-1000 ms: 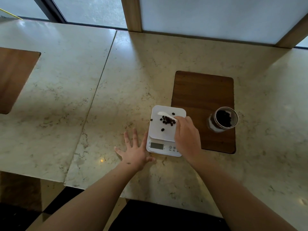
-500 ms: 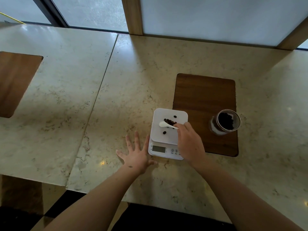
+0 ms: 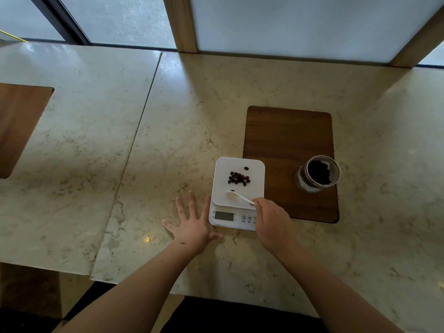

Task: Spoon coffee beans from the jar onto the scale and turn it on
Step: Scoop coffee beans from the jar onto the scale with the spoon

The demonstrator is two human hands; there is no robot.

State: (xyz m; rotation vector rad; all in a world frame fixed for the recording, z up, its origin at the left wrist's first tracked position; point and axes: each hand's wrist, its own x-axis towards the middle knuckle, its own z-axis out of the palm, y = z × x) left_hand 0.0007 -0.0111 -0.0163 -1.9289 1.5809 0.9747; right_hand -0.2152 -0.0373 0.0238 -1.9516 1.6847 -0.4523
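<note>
Spoon (image 3: 237,196) in right hand (image 3: 272,223)

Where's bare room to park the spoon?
Free: the board behind the scale and left of the jar; the counter left of the scale. Crowded: the scale's near end, both hands and the spoon.
</note>
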